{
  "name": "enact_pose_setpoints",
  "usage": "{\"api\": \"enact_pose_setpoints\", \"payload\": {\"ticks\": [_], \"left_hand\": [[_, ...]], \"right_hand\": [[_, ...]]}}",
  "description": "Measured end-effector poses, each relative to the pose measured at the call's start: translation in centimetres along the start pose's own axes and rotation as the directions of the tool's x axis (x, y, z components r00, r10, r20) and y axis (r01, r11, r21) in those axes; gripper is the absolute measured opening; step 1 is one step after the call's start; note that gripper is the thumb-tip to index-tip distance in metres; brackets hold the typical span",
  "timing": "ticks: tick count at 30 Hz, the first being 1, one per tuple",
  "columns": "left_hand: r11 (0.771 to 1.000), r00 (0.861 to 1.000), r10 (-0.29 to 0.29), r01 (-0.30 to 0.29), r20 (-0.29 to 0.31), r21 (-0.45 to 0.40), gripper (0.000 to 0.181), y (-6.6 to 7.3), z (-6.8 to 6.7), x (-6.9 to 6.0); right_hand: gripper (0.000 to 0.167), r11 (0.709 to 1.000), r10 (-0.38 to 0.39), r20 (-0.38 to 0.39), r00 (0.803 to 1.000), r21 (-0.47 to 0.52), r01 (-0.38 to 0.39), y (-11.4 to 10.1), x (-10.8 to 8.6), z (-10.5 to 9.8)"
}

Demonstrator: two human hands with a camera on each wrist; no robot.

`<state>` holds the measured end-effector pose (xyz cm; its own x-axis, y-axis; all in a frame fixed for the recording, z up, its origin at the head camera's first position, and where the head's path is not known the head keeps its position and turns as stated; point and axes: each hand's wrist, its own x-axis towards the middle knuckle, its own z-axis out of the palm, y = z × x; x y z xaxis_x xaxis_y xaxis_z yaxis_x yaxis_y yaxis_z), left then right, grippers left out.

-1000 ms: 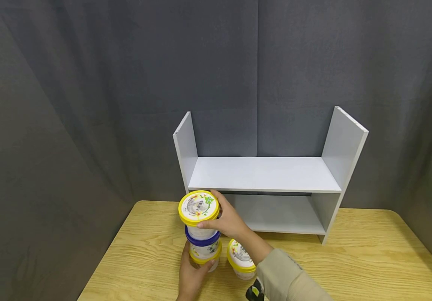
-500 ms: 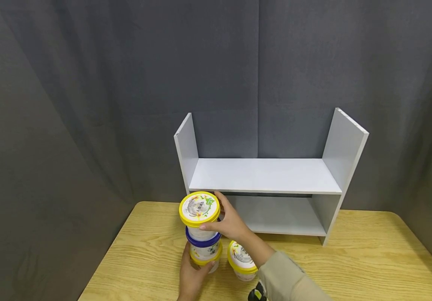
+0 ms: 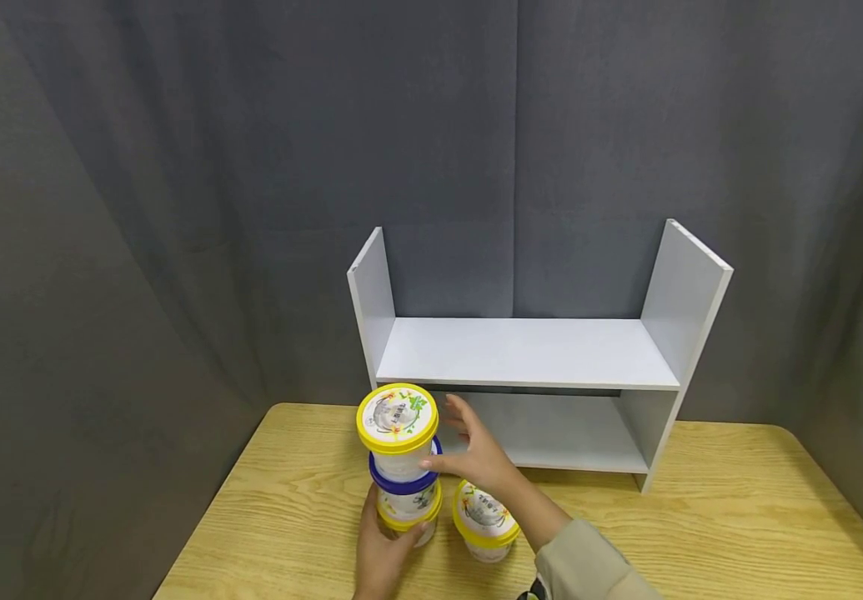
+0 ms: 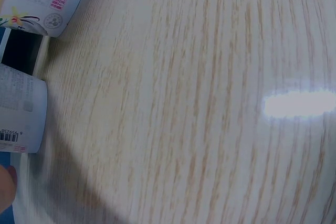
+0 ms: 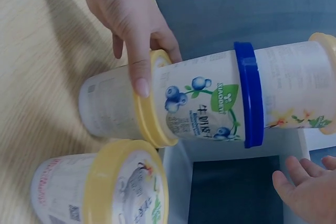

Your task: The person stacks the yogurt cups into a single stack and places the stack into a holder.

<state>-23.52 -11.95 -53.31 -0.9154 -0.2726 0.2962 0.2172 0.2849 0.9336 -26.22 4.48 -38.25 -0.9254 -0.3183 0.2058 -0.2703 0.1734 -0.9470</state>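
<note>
Three lidded paper tubs stand stacked on the table. The yellow-lidded top tub [image 3: 398,421] rests on a blue-lidded tub [image 5: 207,100] printed with blueberries, and beneath that is a yellow-lidded bottom tub [image 5: 107,103]. My left hand [image 3: 382,554] grips the stack low down; in the right wrist view its thumb lies on the bottom tub's lid, with fingers curled behind. To the right of the top tub is my right hand [image 3: 479,458], fingers spread and holding nothing. Another yellow-lidded tub [image 3: 485,512] stands on the table beside the stack, below my right wrist.
Behind the tubs stands a white two-tier shelf [image 3: 529,354] with raised side panels. The wooden table [image 3: 273,492] extends to both sides, with a grey curtain [image 3: 446,125] at the back. A black strap piece [image 3: 534,592] shows by the right sleeve.
My right hand has let go of the top tub and drawn back to the right, its fingers opening. The left hand keeps its grip, and the stack stays in place.
</note>
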Motion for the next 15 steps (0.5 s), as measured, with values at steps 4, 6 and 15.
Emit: {"api": "enact_pose_setpoints", "payload": {"ticks": [4,6,15], "left_hand": [[0.996,0.995,0.089,-0.088,-0.047,0.016,0.091,-0.1,0.3,-0.2],[0.995,0.993,0.103,-0.102,-0.052,0.022,0.091,-0.1,0.3,-0.2],[1.0,1.0,0.001,-0.001,-0.007,-0.011,0.092,0.3,0.2,0.0]], "right_hand": [[0.093,1.0,-0.012,0.005,1.0,0.008,0.012,0.7,-0.2,-0.4],[0.094,1.0,-0.015,0.004,1.0,0.009,0.015,1.1,-0.4,-0.5],[0.093,1.0,-0.001,-0.005,1.0,-0.013,0.0,2.1,-1.6,-0.9]]}}
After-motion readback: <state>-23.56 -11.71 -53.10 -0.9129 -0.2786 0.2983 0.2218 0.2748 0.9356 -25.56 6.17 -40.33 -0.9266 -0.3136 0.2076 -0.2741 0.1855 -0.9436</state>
